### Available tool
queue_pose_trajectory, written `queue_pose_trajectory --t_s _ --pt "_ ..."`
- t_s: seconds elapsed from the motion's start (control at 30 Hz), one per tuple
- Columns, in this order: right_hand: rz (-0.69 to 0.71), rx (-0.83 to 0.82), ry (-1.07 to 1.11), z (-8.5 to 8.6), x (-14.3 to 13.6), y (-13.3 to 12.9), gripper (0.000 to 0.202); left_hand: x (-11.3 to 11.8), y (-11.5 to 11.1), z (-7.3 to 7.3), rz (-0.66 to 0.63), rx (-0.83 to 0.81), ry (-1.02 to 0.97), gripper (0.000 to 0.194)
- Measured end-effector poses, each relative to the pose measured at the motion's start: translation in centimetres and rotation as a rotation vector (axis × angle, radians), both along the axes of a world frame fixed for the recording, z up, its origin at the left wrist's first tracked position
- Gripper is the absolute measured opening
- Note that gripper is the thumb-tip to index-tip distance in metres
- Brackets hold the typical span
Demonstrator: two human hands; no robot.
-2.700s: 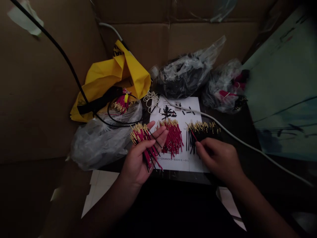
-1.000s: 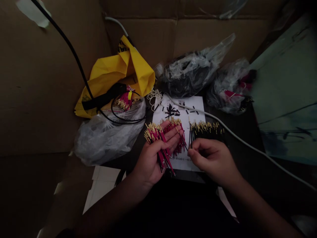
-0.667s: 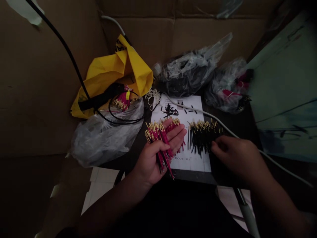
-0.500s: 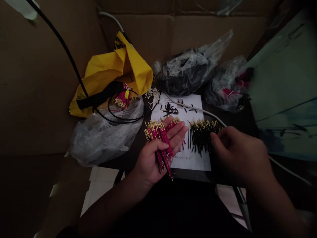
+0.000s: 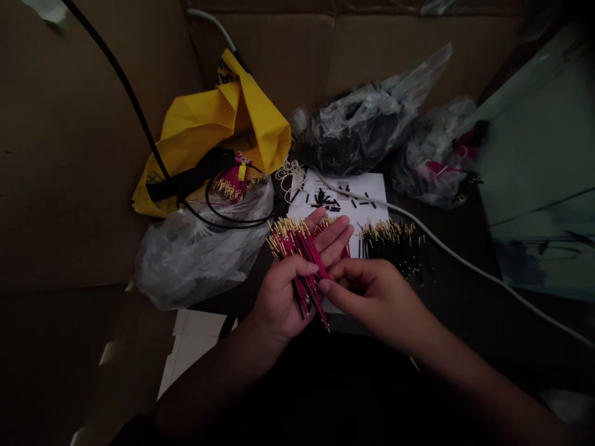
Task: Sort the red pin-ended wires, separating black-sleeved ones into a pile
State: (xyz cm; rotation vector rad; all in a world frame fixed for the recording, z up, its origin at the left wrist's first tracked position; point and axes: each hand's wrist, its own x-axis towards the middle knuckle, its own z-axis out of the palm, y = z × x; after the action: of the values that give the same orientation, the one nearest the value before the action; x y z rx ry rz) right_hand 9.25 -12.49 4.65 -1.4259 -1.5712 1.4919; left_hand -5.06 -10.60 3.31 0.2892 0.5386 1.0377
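Observation:
A thick bundle of red wires (image 5: 304, 248), some black ones among them, lies across my left hand (image 5: 290, 279). Gold tips point away from me, and my left thumb presses the bundle against the palm while the other fingers stretch out. My right hand (image 5: 367, 285) is at the bundle's right edge, thumb and index finger pinched against the outermost wires. What sits between those fingertips is hidden. Right of the hands, a pile of black wires (image 5: 390, 238) with gold tips lies partly on a printed white sheet (image 5: 372, 186). More red wires (image 5: 345, 249) show behind my left fingers.
Short black tube pieces (image 5: 324, 199) and pale rubber bands (image 5: 292, 173) lie at the back. A grey cable (image 5: 432, 238) crosses the dark table. Around stand a yellow bag (image 5: 195, 124), a clear plastic bag (image 5: 199, 254), and two filled plastic bags (image 5: 353, 136) against cardboard.
My right hand has moved left from the black wire pile to the edge of the red bundle. The left hand keeps its hold; the view has shifted slightly.

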Motion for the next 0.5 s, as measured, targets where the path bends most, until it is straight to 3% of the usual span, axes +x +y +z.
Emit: queue_pose_trajectory --t_s 0.27,0.5 --pt "0.022 0.004 0.046 0.04 0.60 0.33 0.026 -0.05 0.11 -0.46 -0.002 -0.052 0.000 0.083" --pt "0.023 0.079 -0.048 -0.49 0.73 0.12 0.026 -0.25 0.02 -0.29 0.004 -0.044 0.011 0.082"
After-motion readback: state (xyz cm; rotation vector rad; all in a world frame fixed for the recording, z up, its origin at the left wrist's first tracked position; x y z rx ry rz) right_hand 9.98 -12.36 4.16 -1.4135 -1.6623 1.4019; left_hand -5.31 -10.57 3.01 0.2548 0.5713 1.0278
